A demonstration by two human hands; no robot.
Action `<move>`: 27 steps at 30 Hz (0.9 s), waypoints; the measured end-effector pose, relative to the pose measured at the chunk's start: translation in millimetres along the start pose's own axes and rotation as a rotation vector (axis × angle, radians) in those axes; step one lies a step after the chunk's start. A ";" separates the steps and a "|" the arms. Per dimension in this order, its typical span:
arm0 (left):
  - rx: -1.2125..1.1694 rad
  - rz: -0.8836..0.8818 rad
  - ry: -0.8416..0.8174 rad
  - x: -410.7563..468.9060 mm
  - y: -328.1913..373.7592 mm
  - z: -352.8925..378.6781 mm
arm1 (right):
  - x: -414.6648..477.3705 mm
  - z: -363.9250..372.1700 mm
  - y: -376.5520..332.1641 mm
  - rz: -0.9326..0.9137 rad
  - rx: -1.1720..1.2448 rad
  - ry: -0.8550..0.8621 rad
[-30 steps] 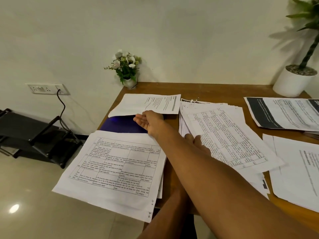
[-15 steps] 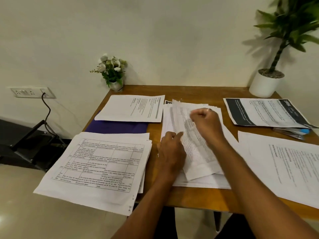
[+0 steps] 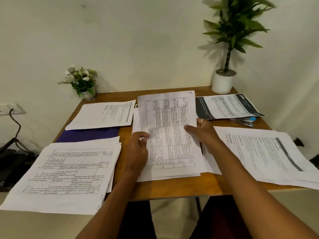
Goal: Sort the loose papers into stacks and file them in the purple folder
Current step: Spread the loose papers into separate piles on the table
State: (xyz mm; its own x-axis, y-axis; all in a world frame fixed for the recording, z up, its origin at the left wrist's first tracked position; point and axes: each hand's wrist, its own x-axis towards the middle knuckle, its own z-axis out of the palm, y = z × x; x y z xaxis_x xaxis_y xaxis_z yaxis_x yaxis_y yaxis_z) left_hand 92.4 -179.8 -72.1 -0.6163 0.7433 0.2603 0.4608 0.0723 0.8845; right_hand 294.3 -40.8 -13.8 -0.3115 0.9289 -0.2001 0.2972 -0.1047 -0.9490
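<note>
A middle pile of papers (image 3: 169,175) lies on the wooden table (image 3: 172,188). Its top sheet, a printed table sheet (image 3: 170,128), is held at both sides. My left hand (image 3: 137,150) curls its fingers round the sheet's left edge. My right hand (image 3: 202,131) pinches the right edge, thumb on top. The purple folder (image 3: 89,135) lies at the left, partly covered by a text sheet (image 3: 103,116) and by a stack of table sheets (image 3: 65,173).
The left stack overhangs the table's front-left edge. A text stack (image 3: 269,152) lies at the right, and a dark-banded sheet (image 3: 229,107) behind it partly covers a stapler (image 3: 245,122). A small flower pot (image 3: 84,83) and a tall potted plant (image 3: 223,81) stand at the back.
My right hand came back from the purple folder to the middle pile. Both hands now hold the top table sheet, which lies flatter and straighter. The camera view has shifted right.
</note>
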 end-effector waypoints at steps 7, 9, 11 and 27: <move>0.046 -0.016 0.001 -4.1 17.2 -5.3 | -6.9 -5.5 -4.5 0.010 0.190 -0.048; 0.064 -0.032 0.034 -5.3 24.5 -7.7 | -6.7 -7.2 -11.6 0.004 0.309 0.002; 0.076 -0.028 0.051 -7.5 28.7 -8.4 | -8.4 -6.4 -20.7 -0.010 0.394 0.039; -0.296 -0.214 -0.011 40.2 66.1 -43.8 | -11.4 13.1 -15.4 0.039 0.749 0.054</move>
State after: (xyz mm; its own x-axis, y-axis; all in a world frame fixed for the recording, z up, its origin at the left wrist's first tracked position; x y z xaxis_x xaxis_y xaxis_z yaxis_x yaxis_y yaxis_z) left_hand 70.2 -174.3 13.7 -0.6708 0.7396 0.0546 0.1165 0.0324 0.9927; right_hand 281.5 -54.4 0.0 -0.2633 0.9337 -0.2428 -0.3921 -0.3335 -0.8573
